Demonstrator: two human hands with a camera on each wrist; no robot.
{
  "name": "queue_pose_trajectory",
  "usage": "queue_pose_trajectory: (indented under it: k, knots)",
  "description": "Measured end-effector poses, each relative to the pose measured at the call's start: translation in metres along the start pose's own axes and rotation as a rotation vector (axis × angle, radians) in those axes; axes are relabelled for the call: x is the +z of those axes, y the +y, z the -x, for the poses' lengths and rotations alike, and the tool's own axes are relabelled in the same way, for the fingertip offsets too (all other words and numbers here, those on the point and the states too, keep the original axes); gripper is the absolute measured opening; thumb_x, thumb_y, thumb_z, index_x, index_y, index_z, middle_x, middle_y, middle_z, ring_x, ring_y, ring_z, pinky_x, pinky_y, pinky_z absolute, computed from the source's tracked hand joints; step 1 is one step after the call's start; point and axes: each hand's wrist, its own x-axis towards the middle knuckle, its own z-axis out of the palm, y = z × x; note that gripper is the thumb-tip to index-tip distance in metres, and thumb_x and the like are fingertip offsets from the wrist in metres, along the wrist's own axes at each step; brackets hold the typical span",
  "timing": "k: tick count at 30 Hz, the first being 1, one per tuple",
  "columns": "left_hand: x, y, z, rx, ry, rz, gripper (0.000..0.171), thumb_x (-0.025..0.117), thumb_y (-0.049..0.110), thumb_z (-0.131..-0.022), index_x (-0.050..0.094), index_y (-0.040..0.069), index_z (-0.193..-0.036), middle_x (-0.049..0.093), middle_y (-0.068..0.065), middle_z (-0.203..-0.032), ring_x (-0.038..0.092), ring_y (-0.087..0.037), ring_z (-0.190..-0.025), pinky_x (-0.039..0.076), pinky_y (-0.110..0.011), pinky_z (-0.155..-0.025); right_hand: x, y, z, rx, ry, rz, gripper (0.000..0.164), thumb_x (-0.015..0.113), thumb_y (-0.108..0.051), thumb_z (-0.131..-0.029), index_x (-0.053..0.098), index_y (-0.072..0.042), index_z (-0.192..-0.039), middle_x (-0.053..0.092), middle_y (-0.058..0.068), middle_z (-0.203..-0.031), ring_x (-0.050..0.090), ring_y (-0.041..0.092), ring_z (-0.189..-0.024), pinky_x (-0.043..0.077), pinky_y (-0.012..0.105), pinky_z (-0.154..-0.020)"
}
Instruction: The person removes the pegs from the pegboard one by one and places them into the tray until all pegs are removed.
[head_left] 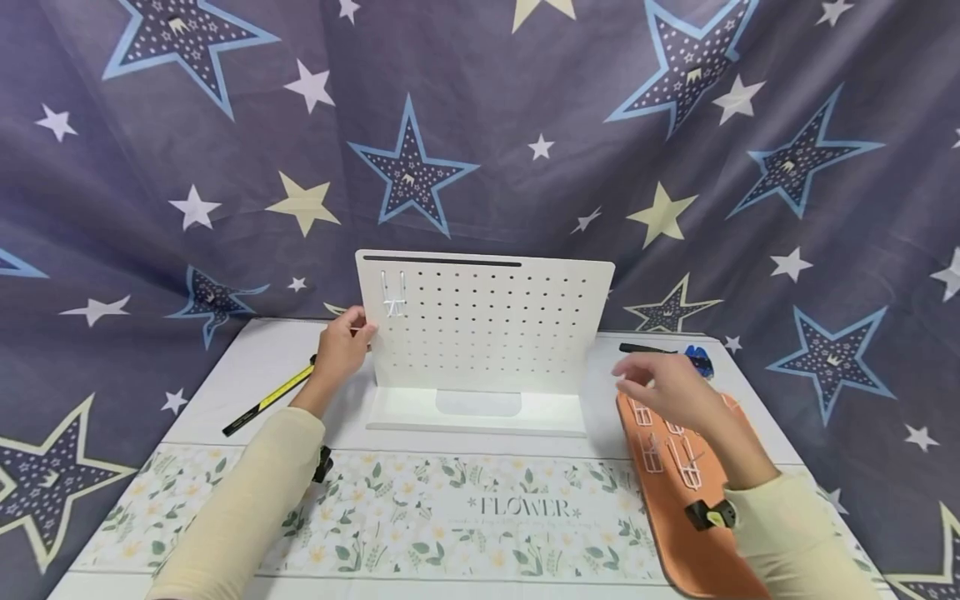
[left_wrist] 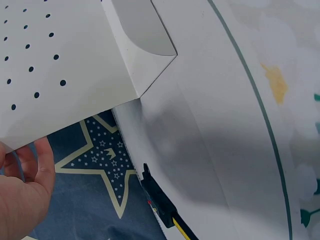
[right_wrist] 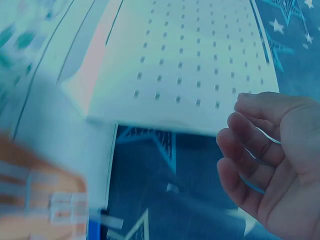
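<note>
A white pegboard stands upright on its base in the middle of the table. My left hand grips its left edge, with fingers at the back of the panel; the left wrist view shows the same hand at that edge. A white wire rack hangs in the board's upper left holes. My right hand hovers over the far end of an orange tray, nothing in it. Its fingers are loosely bent beside the board's right edge in the right wrist view. Several white wire racks lie on the tray.
Left of the board lies a slim black and yellow tool. Behind the tray is a tool with blue and black parts. A flower-print cloth strip runs along the front, and a starry curtain hangs behind the table.
</note>
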Motion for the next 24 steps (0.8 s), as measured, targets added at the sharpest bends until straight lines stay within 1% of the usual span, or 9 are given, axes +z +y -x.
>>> queue_pose_trajectory:
  k: [3, 6, 9, 16, 20, 24]
  knots:
    - [0.0, -0.001, 0.001, 0.005, 0.007, -0.002, 0.017, 0.054, 0.017, -0.106, 0.061, 0.005, -0.115, 0.067, -0.017, -0.114, 0.068, -0.031, -0.103, 0.065, -0.041, -0.083, 0.009, -0.015, -0.016, -0.031, -0.003, -0.017, 0.015, 0.071, -0.017, -0.094, 0.074, -0.012, -0.108, 0.075, -0.004, -0.086, 0.066, 0.009, -0.077, 0.054, 0.028, -0.065]
    - [0.0, -0.003, 0.001, 0.012, 0.005, -0.001, 0.016, 0.053, 0.017, -0.106, 0.061, 0.006, -0.114, 0.066, -0.017, -0.113, 0.068, -0.031, -0.102, 0.065, -0.041, -0.083, 0.017, -0.031, -0.032, -0.07, 0.013, -0.047, 0.015, 0.071, -0.017, -0.094, 0.074, -0.012, -0.108, 0.073, -0.004, -0.085, 0.065, 0.008, -0.077, 0.054, 0.025, -0.065]
    - [0.0, -0.002, 0.0, 0.012, 0.003, 0.0, 0.016, 0.053, 0.018, -0.106, 0.06, 0.006, -0.114, 0.067, -0.017, -0.114, 0.068, -0.031, -0.102, 0.065, -0.041, -0.083, 0.023, -0.047, -0.049, -0.112, 0.052, -0.076, 0.015, 0.071, -0.017, -0.094, 0.075, -0.011, -0.108, 0.073, -0.003, -0.084, 0.065, 0.01, -0.076, 0.054, 0.024, -0.063]
    - [-0.002, 0.0, 0.002, -0.009, -0.005, 0.004, 0.017, 0.053, 0.018, -0.106, 0.06, 0.006, -0.116, 0.066, -0.017, -0.116, 0.067, -0.031, -0.105, 0.065, -0.043, -0.087, 0.046, -0.088, -0.094, -0.181, 0.179, -0.11, 0.014, 0.072, -0.013, -0.092, 0.075, -0.009, -0.106, 0.075, 0.002, -0.086, 0.069, 0.014, -0.075, 0.058, 0.027, -0.064]
    - [-0.003, 0.001, 0.002, -0.023, -0.016, 0.017, 0.017, 0.053, 0.017, -0.106, 0.06, 0.006, -0.117, 0.066, -0.018, -0.117, 0.067, -0.032, -0.106, 0.064, -0.045, -0.089, 0.063, -0.114, -0.117, -0.239, 0.232, -0.093, 0.014, 0.072, -0.014, -0.093, 0.075, -0.009, -0.106, 0.076, 0.003, -0.091, 0.07, 0.014, -0.075, 0.06, 0.026, -0.064]
    - [-0.004, 0.002, 0.002, -0.017, -0.024, 0.009, 0.018, 0.052, 0.017, -0.107, 0.06, 0.006, -0.118, 0.066, -0.018, -0.118, 0.067, -0.032, -0.107, 0.064, -0.044, -0.089, 0.079, -0.137, -0.139, -0.257, 0.264, -0.068, 0.015, 0.072, -0.016, -0.093, 0.075, -0.012, -0.107, 0.077, 0.001, -0.092, 0.071, 0.013, -0.075, 0.06, 0.026, -0.066]
